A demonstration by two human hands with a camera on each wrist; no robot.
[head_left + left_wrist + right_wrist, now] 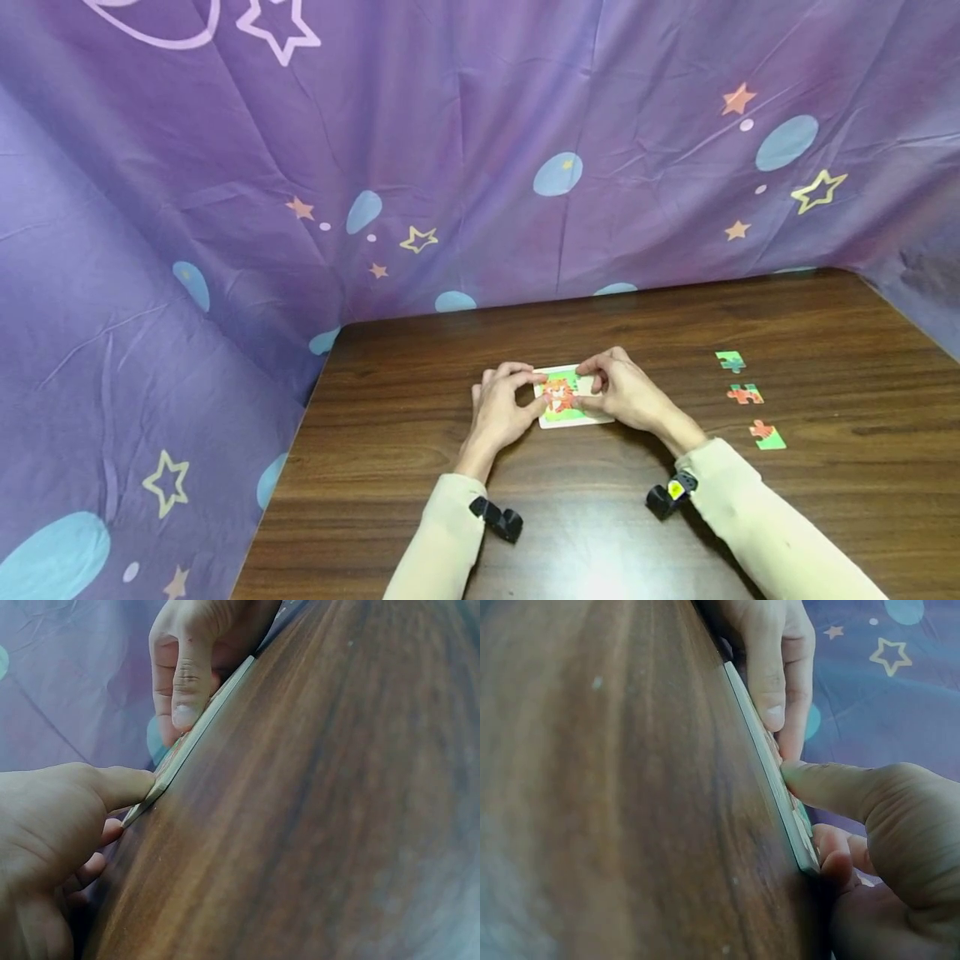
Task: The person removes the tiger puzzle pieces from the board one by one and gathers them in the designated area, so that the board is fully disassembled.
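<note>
A small white-rimmed puzzle board point(567, 419) with an orange tiger picture on green lies flat on the wooden table point(600, 325). Both hands hold it from either side. My left hand point(534, 390) has its fingers curled over the board's far left edge and its thumb on the near left part. My right hand point(591, 393) curls over the right part, with fingers and thumb pinching at the picture. In the left wrist view my left thumb point(120, 787) presses the corner of the board point(202, 731). In the right wrist view my right thumb point(817, 784) lies on the board's edge point(769, 769).
Three loose puzzle pieces lie in a column to the right of the board: a green one point(731, 361), an orange one point(745, 394) and an orange-green one point(767, 434). A purple cloth with stars point(450, 167) walls the table at the back and left.
</note>
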